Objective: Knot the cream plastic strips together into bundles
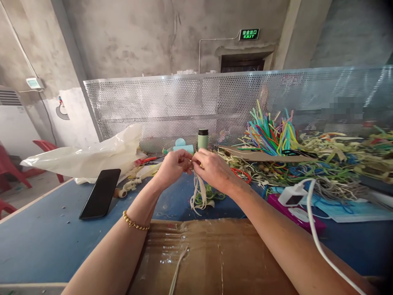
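My left hand point(177, 166) and my right hand point(211, 168) meet above the blue table, fingertips pinched together. A white flat strip point(201, 190) hangs down from between them, its lower loops close to the table. My fingers hide its upper end. Behind the strip lies a small tangle of green cord point(211, 194). Beyond my hands stand a green bottle with a black cap point(203, 139) and a light blue cylinder point(184, 149). Below my forearms is a tape-covered cardboard sheet point(202, 254), with a thin pale strip point(178, 270) lying on it.
A black phone point(100, 193) and a plastic bag point(89, 157) are at left. On the right lie heaped cords point(325, 170), bright coloured strips point(272, 133), a magenta power strip point(294, 213) with a white charger point(292, 194), and a blue face mask point(359, 211). A perforated metal screen point(159, 104) stands behind.
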Tool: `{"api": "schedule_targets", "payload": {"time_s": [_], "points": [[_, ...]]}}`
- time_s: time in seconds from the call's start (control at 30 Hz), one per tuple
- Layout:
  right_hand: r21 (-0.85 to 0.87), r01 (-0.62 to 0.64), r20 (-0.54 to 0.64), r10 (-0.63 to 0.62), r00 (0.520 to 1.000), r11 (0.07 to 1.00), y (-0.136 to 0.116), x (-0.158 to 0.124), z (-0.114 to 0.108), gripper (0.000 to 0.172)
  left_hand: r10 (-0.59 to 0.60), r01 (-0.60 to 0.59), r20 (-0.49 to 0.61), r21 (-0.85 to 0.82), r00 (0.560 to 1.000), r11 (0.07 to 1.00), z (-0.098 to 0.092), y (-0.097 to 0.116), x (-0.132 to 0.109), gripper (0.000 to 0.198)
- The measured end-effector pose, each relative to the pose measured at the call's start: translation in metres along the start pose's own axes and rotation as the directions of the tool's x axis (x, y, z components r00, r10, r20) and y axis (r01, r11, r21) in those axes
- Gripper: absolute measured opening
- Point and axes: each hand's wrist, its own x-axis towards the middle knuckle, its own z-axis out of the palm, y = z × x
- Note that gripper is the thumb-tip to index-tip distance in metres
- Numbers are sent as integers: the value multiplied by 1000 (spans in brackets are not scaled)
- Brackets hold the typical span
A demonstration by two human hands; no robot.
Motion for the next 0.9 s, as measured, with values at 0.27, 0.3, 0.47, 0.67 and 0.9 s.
{"api": "schedule_targets", "payload": {"time_s": [0.27,0.3,0.47,0.67,0.9], "points": [[270,-89,31,84,996,959,6,5,0,19,-33,34,-36,20,999,999,-1,-3,2,13],[318,-111,52,100,994,941,6,5,-1,19,-42,42,-47,9,998,999,-1,-2,2,13],[602,-278,181,210,961,748,3,5,-6,19,-46,39,-83,-84,995,996,1,4,1,10],[836,-483,406,298,864,260,0,5,-11,26,27,-35,-83,-93,996,995,3,8,0,6],[821,-490,357,405,842,294,1,6,-8,31,87,-86,-56,27,995,996,4,8,-1,13]]}}
